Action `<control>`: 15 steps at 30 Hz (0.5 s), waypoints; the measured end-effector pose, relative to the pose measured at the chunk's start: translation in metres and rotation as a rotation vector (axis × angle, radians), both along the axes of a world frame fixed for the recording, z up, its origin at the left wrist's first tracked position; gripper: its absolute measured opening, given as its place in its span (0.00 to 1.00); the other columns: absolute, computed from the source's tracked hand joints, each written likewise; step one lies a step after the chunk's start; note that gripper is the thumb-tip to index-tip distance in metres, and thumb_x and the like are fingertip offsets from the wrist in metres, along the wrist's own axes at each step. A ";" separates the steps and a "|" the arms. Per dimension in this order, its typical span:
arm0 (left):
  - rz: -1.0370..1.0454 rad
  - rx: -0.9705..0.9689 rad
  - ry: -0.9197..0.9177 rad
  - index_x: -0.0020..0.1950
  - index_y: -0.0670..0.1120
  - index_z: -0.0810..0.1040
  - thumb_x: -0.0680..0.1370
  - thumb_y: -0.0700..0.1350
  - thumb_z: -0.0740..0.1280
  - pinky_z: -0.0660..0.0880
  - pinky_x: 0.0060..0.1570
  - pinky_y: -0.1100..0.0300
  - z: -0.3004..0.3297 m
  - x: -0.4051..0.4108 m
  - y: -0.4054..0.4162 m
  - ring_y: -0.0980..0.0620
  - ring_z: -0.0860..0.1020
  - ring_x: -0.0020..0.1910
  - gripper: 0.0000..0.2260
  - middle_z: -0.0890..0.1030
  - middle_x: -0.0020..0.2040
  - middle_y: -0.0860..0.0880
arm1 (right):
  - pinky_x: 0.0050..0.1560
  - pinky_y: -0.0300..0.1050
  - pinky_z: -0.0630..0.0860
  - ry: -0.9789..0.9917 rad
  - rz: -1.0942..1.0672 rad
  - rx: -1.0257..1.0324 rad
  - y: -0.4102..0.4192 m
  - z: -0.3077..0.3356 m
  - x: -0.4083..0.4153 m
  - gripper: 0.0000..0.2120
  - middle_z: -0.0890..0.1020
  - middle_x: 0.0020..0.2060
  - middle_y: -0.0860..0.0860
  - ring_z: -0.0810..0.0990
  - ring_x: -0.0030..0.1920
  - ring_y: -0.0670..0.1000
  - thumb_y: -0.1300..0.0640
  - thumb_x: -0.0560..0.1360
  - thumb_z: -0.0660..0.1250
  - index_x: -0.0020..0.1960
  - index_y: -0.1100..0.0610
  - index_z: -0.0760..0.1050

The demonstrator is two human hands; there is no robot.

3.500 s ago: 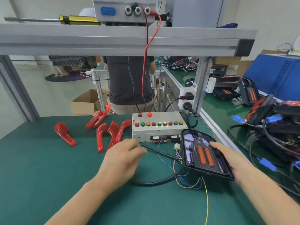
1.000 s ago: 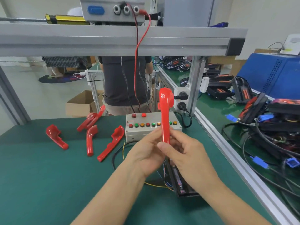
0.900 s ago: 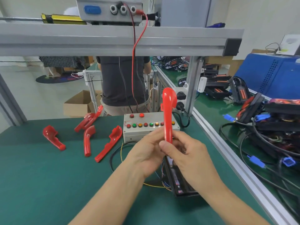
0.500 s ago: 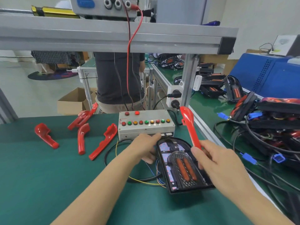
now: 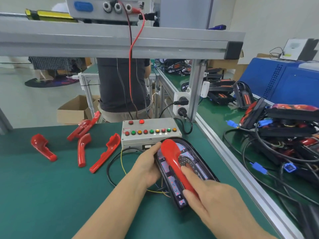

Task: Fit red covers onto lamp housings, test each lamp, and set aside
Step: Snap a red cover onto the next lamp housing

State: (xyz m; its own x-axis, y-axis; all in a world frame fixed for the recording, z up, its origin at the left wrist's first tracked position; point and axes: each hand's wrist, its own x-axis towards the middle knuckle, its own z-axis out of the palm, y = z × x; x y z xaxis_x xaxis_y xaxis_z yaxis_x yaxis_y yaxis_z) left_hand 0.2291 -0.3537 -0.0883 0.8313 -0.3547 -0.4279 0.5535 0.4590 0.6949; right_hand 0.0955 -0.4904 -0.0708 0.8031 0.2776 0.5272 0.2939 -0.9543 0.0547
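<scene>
Half a second ago held clear, the red cover point(image 5: 176, 163) now lies on the lamp housing point(image 5: 200, 167), right hand point(image 5: 215, 202) pinching it, left hand point(image 5: 146, 168) gripping the housing's edge: fitting has begun.

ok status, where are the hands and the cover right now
Left hand grips lamp housing edge. Right hand pinches red cover, laid on housing. Nothing blocking; spare covers off left.
</scene>
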 end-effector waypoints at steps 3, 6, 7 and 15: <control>0.052 -0.041 0.027 0.51 0.38 0.81 0.81 0.52 0.61 0.78 0.42 0.50 0.001 -0.006 -0.001 0.42 0.83 0.41 0.19 0.83 0.49 0.37 | 0.15 0.36 0.63 -0.009 -0.007 -0.045 0.004 -0.010 -0.002 0.21 0.76 0.22 0.45 0.74 0.21 0.47 0.47 0.62 0.69 0.51 0.55 0.86; 0.089 -0.084 0.039 0.44 0.38 0.82 0.79 0.56 0.62 0.79 0.31 0.53 0.004 -0.012 -0.004 0.43 0.84 0.35 0.22 0.84 0.43 0.38 | 0.15 0.35 0.61 -0.019 -0.053 -0.052 0.011 -0.015 -0.001 0.21 0.75 0.21 0.46 0.74 0.20 0.47 0.47 0.69 0.58 0.50 0.54 0.86; 0.111 -0.088 0.042 0.42 0.39 0.82 0.79 0.57 0.62 0.79 0.27 0.54 0.004 -0.015 -0.006 0.43 0.84 0.34 0.22 0.84 0.41 0.38 | 0.15 0.35 0.61 -0.023 -0.058 -0.052 0.013 -0.016 0.001 0.22 0.75 0.21 0.46 0.73 0.20 0.47 0.48 0.69 0.58 0.49 0.54 0.86; 0.113 -0.138 -0.022 0.51 0.41 0.82 0.75 0.56 0.68 0.80 0.30 0.53 0.000 -0.023 -0.008 0.43 0.84 0.38 0.18 0.85 0.45 0.39 | 0.15 0.33 0.60 0.116 -0.109 -0.027 0.018 -0.017 0.006 0.33 0.74 0.19 0.48 0.73 0.18 0.48 0.44 0.48 0.85 0.50 0.55 0.86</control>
State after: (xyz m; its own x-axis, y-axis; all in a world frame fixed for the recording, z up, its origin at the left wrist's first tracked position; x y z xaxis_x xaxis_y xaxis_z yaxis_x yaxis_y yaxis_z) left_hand 0.2059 -0.3613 -0.0880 0.8777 -0.3128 -0.3632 0.4787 0.6091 0.6324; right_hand 0.1010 -0.4720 -0.0879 0.8845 0.1980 0.4223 0.1944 -0.9795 0.0520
